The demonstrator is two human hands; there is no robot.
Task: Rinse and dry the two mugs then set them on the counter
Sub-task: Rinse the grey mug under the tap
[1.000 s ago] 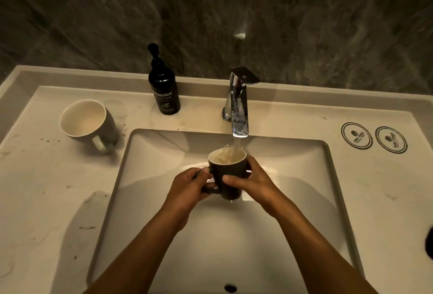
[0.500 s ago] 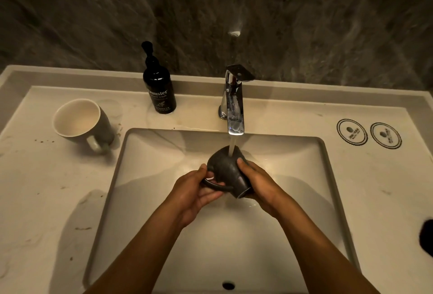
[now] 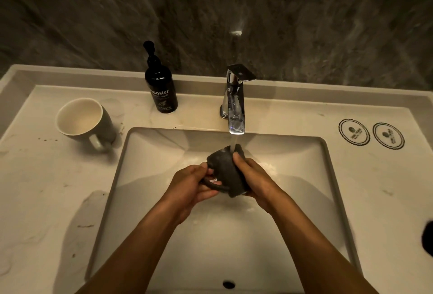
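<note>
I hold a dark grey mug (image 3: 226,168) over the sink basin (image 3: 164,200), tipped with its mouth down and toward me. Water from the chrome tap (image 3: 235,106) runs onto its outer wall. My left hand (image 3: 189,187) grips the mug's handle. My right hand (image 3: 256,180) clasps the body from the right, thumb on top. A second mug (image 3: 84,121), grey outside and cream inside, stands upright on the counter (image 3: 46,200) at the left, handle toward me.
A black pump bottle of hand wash (image 3: 160,87) stands behind the basin, left of the tap. Two round coasters (image 3: 371,135) lie on the counter at the right. A dark object (image 3: 427,238) pokes in at the right edge. Dark stone wall behind.
One second ago the dark mug stood upright filling under the tap. I have tipped it over, emptying it, and the water now falls on its outside.
</note>
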